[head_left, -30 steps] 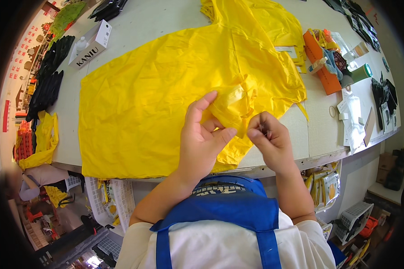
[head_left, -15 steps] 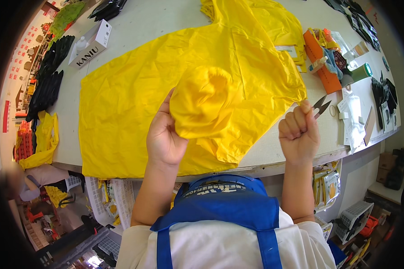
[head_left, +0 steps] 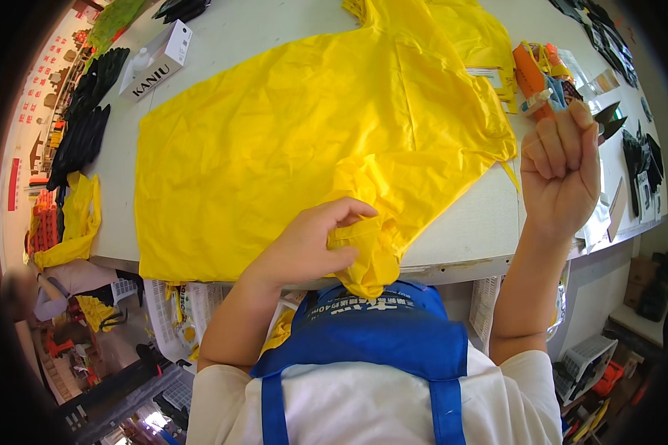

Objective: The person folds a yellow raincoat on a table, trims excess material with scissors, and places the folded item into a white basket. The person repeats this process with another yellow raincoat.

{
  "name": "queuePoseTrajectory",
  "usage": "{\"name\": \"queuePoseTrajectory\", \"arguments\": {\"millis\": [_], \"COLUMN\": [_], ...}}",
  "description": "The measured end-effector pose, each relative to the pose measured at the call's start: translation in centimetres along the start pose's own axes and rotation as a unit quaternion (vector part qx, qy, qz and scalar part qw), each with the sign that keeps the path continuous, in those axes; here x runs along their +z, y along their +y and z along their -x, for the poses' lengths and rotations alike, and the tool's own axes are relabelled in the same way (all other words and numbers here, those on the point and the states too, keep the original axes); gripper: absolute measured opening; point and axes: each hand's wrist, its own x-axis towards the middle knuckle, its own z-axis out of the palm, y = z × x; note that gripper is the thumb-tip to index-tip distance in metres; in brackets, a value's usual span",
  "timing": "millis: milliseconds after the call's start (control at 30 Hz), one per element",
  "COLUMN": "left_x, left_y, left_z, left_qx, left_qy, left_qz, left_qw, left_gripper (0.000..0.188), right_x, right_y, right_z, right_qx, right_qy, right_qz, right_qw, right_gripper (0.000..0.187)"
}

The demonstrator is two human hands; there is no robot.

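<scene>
A large yellow garment [head_left: 252,156] of thin, glossy fabric lies spread across the white table. At its near edge, my left hand [head_left: 304,241] is curled round a crumpled end of it, with thumb and fingers on either side of the fabric. That bunched end [head_left: 371,271] hangs over the table edge against my blue apron [head_left: 364,334]. To the right, my right hand [head_left: 560,174] is raised above the table in a fist round small thread snips [head_left: 611,121]. Only their dark pointed blades show past the fingers; the handles are hidden in my palm.
An orange box [head_left: 527,74] with cloths and small bottles stands beyond my right hand. A white carton [head_left: 156,63] and black folded items [head_left: 82,141] lie on the left. White baskets [head_left: 163,319] sit beneath the table edge. Another person [head_left: 59,282] is at the far left.
My left hand has lowered and turned; the gathered yellow piece it held up is now bunched at the table edge. My right hand has moved right and up with the snips.
</scene>
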Motion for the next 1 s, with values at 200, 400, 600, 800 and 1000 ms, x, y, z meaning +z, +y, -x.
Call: {"name": "queuePoseTrajectory", "arguments": {"millis": [200, 400, 600, 800, 1000], "left_x": [1.5, 1.4, 1.5, 1.5, 1.3], "left_y": [0.0, 0.1, 0.5, 0.9, 1.2], "left_z": [-0.4, 0.0, -0.1, 0.2, 0.6], "left_qx": [-0.079, -0.100, -0.080, -0.075, -0.046], "left_qy": [0.037, 0.087, 0.070, 0.064, 0.047], "left_qz": [0.213, 0.381, 0.391, 0.385, 0.408], "left_qw": [0.973, 0.915, 0.914, 0.917, 0.911], "left_gripper": [0.018, 0.019, 0.024, 0.030, 0.043], "right_x": [0.1, 1.8, 2.6, 2.7, 2.6], "right_y": [3.2, 3.8, 6.2, 6.7, 6.6], "right_z": [-0.8, 8.1, 8.8, 8.4, 9.0], "right_qx": [0.007, 0.155, 0.107, 0.061, 0.126], "right_qy": [0.193, -0.049, -0.077, -0.097, 0.010], "right_qz": [0.517, 0.581, 0.667, 0.691, 0.572], "right_qw": [0.834, 0.798, 0.733, 0.713, 0.811], "right_gripper": [0.035, 0.026, 0.024, 0.024, 0.022]}}
